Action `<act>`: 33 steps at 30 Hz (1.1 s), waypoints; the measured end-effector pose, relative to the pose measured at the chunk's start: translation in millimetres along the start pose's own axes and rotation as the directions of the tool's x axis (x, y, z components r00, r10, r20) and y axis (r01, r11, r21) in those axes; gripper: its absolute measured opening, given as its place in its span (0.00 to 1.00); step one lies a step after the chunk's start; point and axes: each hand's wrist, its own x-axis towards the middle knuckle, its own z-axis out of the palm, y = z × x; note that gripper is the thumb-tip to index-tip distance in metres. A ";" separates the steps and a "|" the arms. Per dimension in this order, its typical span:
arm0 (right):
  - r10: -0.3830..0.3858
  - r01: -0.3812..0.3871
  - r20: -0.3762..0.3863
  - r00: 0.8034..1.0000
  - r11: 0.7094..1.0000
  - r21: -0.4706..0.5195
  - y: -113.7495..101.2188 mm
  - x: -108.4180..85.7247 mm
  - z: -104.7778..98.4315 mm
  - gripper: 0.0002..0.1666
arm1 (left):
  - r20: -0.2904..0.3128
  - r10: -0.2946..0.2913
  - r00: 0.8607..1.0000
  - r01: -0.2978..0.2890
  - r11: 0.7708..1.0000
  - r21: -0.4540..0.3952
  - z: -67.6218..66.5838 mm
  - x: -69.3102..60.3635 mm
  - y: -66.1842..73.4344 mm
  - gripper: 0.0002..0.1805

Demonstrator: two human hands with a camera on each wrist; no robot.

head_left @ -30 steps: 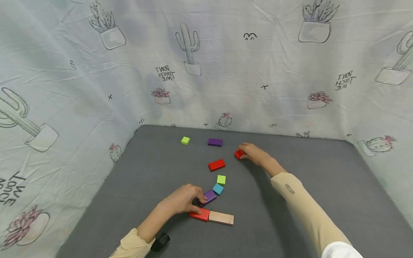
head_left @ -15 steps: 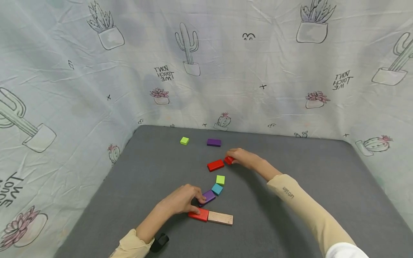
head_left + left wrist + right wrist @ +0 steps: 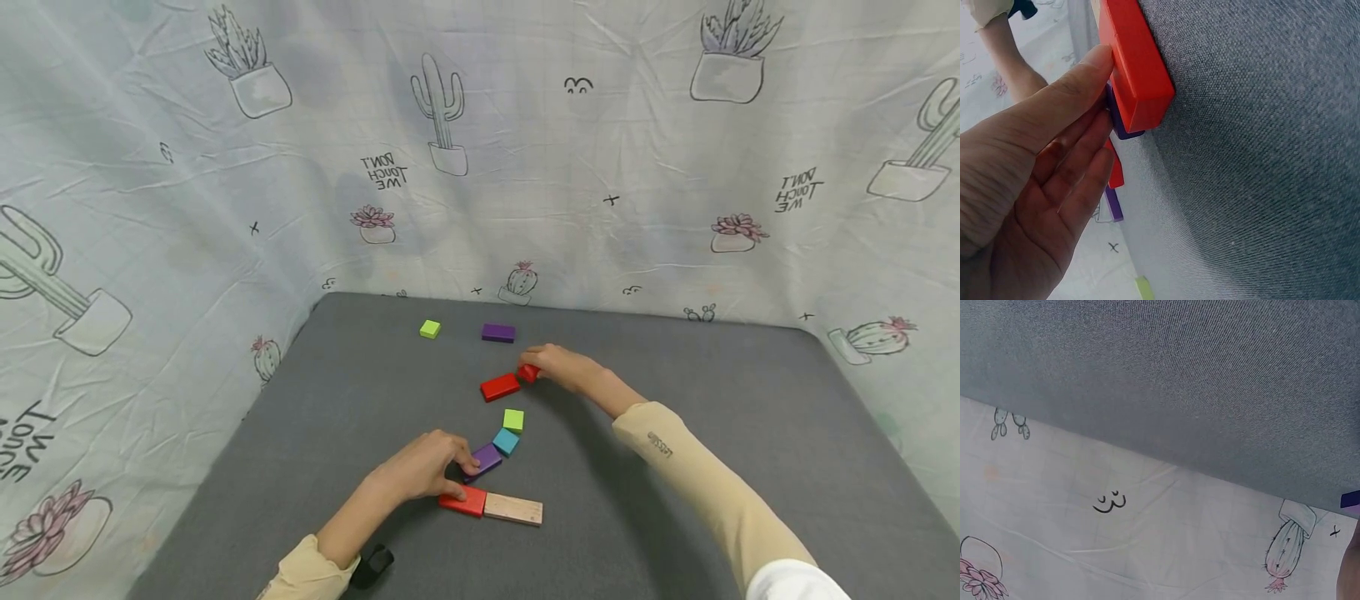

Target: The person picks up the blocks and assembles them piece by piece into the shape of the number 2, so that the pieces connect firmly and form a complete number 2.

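My left hand [image 3: 423, 463] touches two blocks at once. Its thumb lies on a red block [image 3: 464, 501], and its fingers reach a purple block [image 3: 484, 461]. In the left wrist view the fingers [image 3: 1088, 181] look fairly straight beside these blocks. A plain wooden block [image 3: 513, 509] extends from the red one's right end. My right hand [image 3: 561, 369] pinches a small red block [image 3: 528, 372] close to the right end of a longer red block [image 3: 500, 387]; whether they touch is unclear. Only a sliver of the right hand [image 3: 1350, 569] enters the right wrist view.
Blue [image 3: 506, 442] and green [image 3: 513, 421] blocks lie in a curve beyond the near purple one. Farther back are a purple block [image 3: 498, 333] and a green block [image 3: 430, 329]. The grey table [image 3: 675, 375] meets a cactus-print cloth [image 3: 525, 167]. A black object [image 3: 372, 567] is near the left wrist.
My right hand has brought the small red block leftward and slightly nearer, up beside the longer red block. The left hand stays in place on its two blocks.
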 end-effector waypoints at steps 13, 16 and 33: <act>-0.070 0.069 0.014 0.997 0.996 0.058 3.3 2.3 -2.5 0.16 | -0.004 0.010 1.000 -0.010 1.000 -0.011 1.7 1.5 -1.2 0.17; -0.072 0.071 0.012 0.997 0.996 0.060 2.4 0.6 -4.3 0.16 | -0.001 0.008 1.000 -0.008 1.000 -0.010 1.9 2.0 -0.6 0.17; -0.022 0.021 0.071 0.997 1.000 0.002 9.0 -8.2 -4.1 0.17 | -0.005 0.004 1.000 -0.004 1.000 0.001 1.4 1.3 0.0 0.17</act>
